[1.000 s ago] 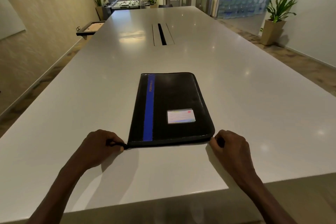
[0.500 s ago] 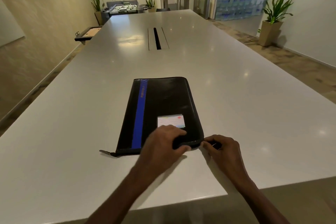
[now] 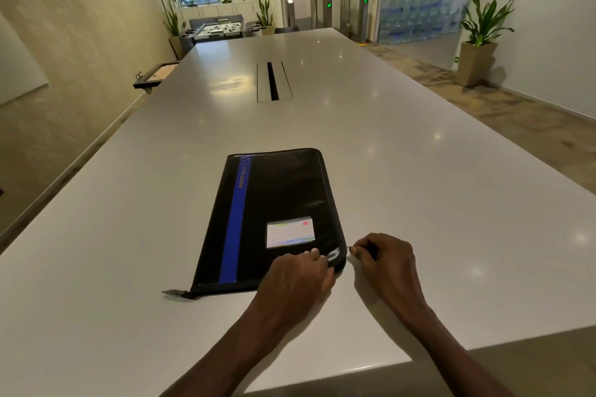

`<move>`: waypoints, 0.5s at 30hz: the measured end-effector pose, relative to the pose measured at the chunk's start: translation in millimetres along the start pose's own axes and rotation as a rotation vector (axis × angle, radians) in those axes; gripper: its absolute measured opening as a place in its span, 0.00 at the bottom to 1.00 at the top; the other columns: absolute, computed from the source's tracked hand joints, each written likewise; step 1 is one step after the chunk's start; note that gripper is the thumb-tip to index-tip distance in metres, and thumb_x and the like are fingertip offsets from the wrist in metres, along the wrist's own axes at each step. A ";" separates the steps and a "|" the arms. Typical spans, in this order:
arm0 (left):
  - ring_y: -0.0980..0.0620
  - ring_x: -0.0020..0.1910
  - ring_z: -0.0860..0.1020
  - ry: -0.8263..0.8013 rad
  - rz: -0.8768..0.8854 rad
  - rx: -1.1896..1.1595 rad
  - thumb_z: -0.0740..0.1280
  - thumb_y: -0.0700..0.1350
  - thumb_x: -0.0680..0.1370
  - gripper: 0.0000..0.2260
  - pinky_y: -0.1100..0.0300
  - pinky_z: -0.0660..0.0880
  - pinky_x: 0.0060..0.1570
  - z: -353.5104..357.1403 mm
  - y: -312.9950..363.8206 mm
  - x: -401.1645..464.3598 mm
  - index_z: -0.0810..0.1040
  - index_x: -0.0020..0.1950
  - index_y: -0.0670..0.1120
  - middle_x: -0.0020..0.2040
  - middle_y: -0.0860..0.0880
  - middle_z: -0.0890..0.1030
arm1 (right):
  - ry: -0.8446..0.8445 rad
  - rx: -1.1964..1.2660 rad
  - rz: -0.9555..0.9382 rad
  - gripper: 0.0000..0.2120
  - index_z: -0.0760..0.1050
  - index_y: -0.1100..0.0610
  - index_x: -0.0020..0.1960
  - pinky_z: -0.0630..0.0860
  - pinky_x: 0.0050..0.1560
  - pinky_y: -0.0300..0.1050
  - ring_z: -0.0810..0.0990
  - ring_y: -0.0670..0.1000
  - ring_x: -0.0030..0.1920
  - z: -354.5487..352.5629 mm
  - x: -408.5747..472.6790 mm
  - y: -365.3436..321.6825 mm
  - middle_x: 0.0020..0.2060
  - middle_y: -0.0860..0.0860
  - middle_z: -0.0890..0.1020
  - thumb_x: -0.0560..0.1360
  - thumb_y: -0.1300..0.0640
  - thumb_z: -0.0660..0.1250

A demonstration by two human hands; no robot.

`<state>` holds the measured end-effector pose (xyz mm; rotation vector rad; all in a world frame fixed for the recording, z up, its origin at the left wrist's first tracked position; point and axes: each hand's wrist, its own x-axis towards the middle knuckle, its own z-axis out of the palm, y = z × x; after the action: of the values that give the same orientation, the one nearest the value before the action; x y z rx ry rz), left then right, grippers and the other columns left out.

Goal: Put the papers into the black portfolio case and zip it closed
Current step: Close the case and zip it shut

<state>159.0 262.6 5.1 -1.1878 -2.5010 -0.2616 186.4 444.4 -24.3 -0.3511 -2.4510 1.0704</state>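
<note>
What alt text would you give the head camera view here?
A person's left hand presses the near right corner of a flat black portfolio case with a blue stripe, while the right hand pinches a small zipper pull beside that corner. The case lies on a long white table in an office.

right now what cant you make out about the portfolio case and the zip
- Papers: head view, the shut black portfolio case hides whatever is inside.
- Zip pull: pinched under the right hand; only a glint shows.
- Near right corner: covered by the left hand.
- Card label: print too small to read.
</note>
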 end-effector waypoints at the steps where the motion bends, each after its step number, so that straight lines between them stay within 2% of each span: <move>1: 0.50 0.28 0.81 0.015 0.012 -0.004 0.72 0.45 0.73 0.06 0.57 0.78 0.27 0.9 -0.6 0.4 0.83 0.39 0.44 0.34 0.46 0.84 | 0.002 -0.001 0.006 0.08 0.80 0.54 0.33 0.75 0.36 0.43 0.78 0.44 0.33 0.6 6.1 0.0 0.29 0.44 0.80 0.72 0.57 0.71; 3: 0.49 0.29 0.82 0.046 0.023 -0.002 0.70 0.45 0.74 0.07 0.57 0.78 0.27 3.6 -1.6 0.5 0.83 0.39 0.43 0.34 0.46 0.84 | -0.006 -0.001 0.002 0.07 0.81 0.54 0.34 0.76 0.38 0.43 0.78 0.43 0.33 2.1 19.7 -0.2 0.29 0.43 0.80 0.71 0.58 0.71; 6: 0.49 0.31 0.82 0.077 -0.033 -0.055 0.63 0.48 0.77 0.14 0.56 0.78 0.28 4.6 -1.3 1.6 0.83 0.38 0.44 0.36 0.46 0.84 | -0.025 0.003 -0.024 0.05 0.82 0.54 0.36 0.77 0.39 0.44 0.78 0.43 0.33 6.7 40.3 -0.4 0.29 0.42 0.79 0.71 0.59 0.71; 10: 0.50 0.31 0.82 0.070 -0.058 -0.092 0.62 0.49 0.77 0.15 0.57 0.79 0.29 2.0 0.4 2.3 0.83 0.38 0.43 0.35 0.46 0.85 | -0.036 -0.021 -0.050 0.05 0.82 0.54 0.38 0.78 0.41 0.46 0.80 0.47 0.36 17.4 65.2 2.5 0.34 0.48 0.84 0.72 0.59 0.70; 15: 0.51 0.32 0.83 0.046 -0.046 -0.107 0.63 0.49 0.76 0.13 0.57 0.79 0.30 -0.1 -0.4 2.7 0.83 0.39 0.44 0.36 0.47 0.85 | -0.030 -0.054 -0.056 0.07 0.83 0.56 0.39 0.78 0.41 0.47 0.80 0.50 0.37 30.5 92.3 4.7 0.36 0.51 0.84 0.74 0.59 0.68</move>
<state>157.1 264.3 6.2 -1.1523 -2.5039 -0.4355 91.4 464.9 -19.3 -0.2830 -2.5043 0.9945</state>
